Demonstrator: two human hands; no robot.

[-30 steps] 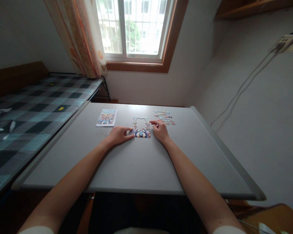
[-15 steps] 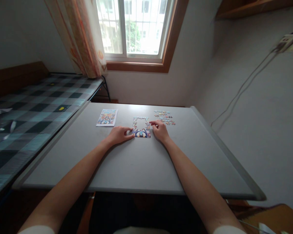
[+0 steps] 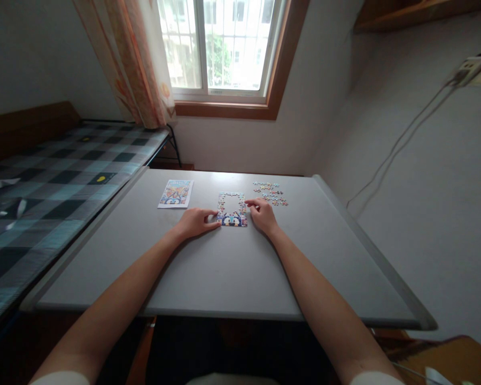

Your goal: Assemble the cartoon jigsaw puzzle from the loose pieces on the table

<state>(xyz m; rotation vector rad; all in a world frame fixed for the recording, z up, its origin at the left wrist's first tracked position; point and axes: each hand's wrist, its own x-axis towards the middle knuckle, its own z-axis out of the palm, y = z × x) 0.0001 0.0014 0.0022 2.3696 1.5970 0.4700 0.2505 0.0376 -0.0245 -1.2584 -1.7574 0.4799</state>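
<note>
A flat, jagged-holed puzzle (image 3: 231, 221) is placed between half-parted left grip (image 3: 195, 222), touching it, and curled right grip (image 3: 263, 215), its hold unclear.

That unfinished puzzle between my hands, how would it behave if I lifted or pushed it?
The unfinished puzzle would likely bend or come apart when lifted, since its interlocked border surrounds an open middle. Lying flat on the smooth-looking table, it may slide when pushed, though its narrow sides could buckle.

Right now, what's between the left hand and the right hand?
Head view: the partly assembled puzzle, middle unfilled, lies flat on the table between the left hand and right hand.
</note>
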